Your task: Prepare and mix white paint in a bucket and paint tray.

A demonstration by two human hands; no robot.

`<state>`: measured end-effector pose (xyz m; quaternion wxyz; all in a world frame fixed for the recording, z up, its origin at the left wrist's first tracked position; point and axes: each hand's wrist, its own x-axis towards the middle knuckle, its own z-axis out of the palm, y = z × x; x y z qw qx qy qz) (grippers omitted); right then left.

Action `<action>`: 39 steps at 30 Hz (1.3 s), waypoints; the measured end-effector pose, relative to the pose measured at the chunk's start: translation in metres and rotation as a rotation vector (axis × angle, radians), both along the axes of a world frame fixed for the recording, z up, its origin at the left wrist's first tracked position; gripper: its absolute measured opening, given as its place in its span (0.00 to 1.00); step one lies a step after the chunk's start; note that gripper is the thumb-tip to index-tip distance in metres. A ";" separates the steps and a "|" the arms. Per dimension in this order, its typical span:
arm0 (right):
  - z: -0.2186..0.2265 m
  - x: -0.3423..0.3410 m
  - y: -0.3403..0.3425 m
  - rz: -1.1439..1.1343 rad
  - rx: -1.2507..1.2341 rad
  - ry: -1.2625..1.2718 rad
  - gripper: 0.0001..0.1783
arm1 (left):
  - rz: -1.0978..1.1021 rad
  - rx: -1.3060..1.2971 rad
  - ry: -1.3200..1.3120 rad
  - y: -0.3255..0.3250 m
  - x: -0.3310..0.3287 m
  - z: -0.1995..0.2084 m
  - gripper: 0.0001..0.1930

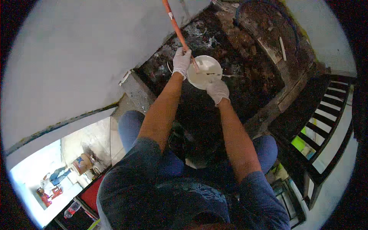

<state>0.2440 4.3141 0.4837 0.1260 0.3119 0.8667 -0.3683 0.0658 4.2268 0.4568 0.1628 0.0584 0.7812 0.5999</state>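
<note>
Passage above the frame's centre is barred by the orange pole (pixel 177 30), slanted down into the white bucket (pixel 210 61), whose rim is crowded by the left hand (pixel 181 61) and right hand (pixel 218 91). Farther right, room is left over the dark surface (pixel 258 82), bounded by slatted black furniture (pixel 325 135). The upper left is closed off by a pale wall (pixel 84 53).
</note>
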 end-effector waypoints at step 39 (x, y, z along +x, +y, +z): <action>0.146 0.072 0.000 0.537 0.003 0.116 0.20 | -0.203 -1.109 1.134 0.064 -0.208 0.396 0.17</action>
